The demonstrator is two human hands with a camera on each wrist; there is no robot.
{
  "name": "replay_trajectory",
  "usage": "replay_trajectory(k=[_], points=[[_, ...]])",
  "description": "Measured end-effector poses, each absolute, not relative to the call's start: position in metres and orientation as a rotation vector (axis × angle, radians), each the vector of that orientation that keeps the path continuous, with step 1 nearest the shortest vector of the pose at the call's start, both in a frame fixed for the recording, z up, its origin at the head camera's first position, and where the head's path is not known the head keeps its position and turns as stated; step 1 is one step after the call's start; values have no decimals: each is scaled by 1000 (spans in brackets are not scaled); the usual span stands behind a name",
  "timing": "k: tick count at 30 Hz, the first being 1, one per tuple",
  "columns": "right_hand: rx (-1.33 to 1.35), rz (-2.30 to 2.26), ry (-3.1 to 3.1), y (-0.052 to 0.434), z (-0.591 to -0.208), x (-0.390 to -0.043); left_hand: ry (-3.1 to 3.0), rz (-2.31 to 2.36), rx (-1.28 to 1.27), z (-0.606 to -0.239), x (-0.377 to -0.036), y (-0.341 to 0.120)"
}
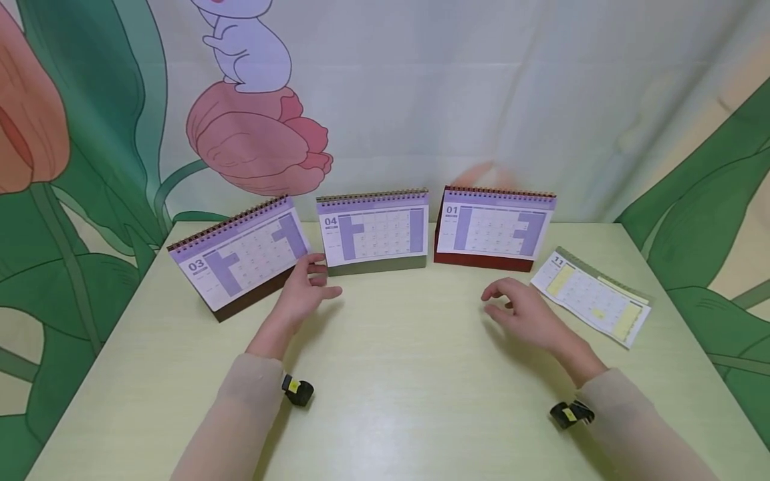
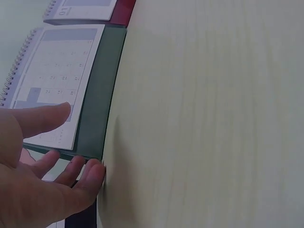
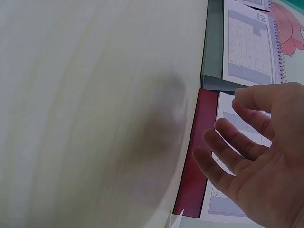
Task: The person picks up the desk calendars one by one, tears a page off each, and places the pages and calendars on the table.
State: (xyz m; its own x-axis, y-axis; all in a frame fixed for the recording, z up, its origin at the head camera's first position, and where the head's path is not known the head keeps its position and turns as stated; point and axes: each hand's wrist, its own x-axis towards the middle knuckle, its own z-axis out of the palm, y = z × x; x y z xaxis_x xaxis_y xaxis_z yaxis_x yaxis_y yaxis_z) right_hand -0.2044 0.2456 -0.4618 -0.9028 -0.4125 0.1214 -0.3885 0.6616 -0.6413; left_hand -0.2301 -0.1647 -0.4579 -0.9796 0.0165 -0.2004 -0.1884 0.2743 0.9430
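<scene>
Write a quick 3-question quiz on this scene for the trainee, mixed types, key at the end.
1. Which page number shows on the red-based desk calendar? A) 03 B) 04 C) 01 D) 11
2. True or false: the right hand is gripping a calendar.
3. Order the four calendars by page number, left to right in the head view.

Key:
1. C.
2. False; its fingers hold nothing.
3. The dark-based 03 calendar, the green-based 04 calendar, the red-based 01, then the 11 calendar with yellow blocks.
</scene>
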Motion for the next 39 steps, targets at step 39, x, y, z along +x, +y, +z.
replay_trajectory(k=[39], points=[[-734,-1115,2659,239,-462,-192,2477,1799,-8,-467,-266,-162]])
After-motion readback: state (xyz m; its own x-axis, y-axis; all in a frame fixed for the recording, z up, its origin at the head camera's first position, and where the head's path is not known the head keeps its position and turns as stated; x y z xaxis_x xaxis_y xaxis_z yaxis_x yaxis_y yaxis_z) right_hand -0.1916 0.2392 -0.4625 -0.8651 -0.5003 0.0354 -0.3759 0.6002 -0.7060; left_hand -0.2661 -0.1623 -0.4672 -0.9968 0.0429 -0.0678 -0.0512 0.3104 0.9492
